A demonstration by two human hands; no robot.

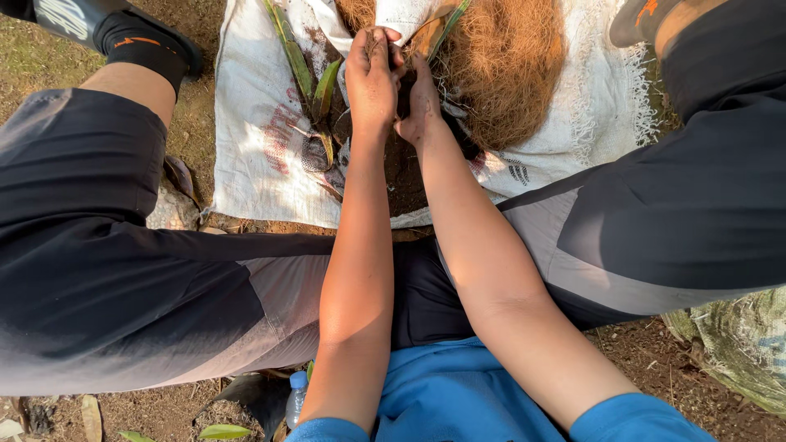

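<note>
Pressing together at the far sack [262, 155], left hand [372, 78] and right hand [422, 102] clamp brown coconut fibre [508, 65]; loose strands could likely slip free.

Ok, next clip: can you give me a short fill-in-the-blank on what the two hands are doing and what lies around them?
1. The left hand and right hand meet over a white woven ____ spread on the ground.
2. Right of the hands lies a heap of brown ____.
3. Left of the hands lie long green ____.
4. Near the left elbow stands a bottle with a ____ cap.

Missing words: sack; fibre; leaves; blue
</note>
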